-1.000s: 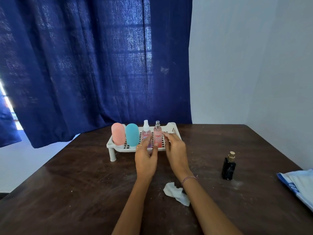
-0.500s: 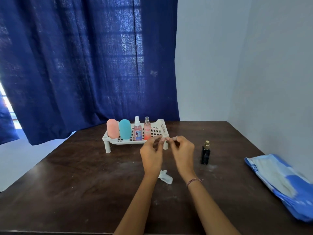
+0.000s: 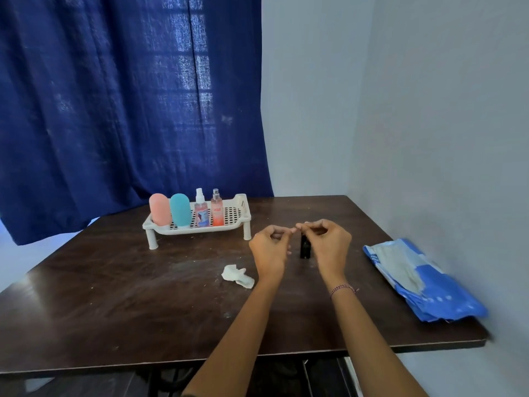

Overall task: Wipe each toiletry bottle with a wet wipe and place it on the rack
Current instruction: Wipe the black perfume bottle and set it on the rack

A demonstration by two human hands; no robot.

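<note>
Trouble would come from the black bottle (image 3: 305, 249): narrow and upright on the table (image 3: 114, 296) at the centre of the frame, it could topple if either hand knocks it. Left hand (image 3: 270, 249) is curled on nothing I can see; right hand (image 3: 330, 245) curls over the bottle's top, gripping or not I cannot tell. Four stand on the rack (image 3: 197, 230): pink bottle (image 3: 160, 209), teal bottle (image 3: 180, 209), pink spray bottle (image 3: 201, 214), orange spray bottle (image 3: 217, 214). One black bottle off it, one crumpled wipe (image 3: 237, 277), one blue pack (image 3: 423, 285), two hands.
</note>
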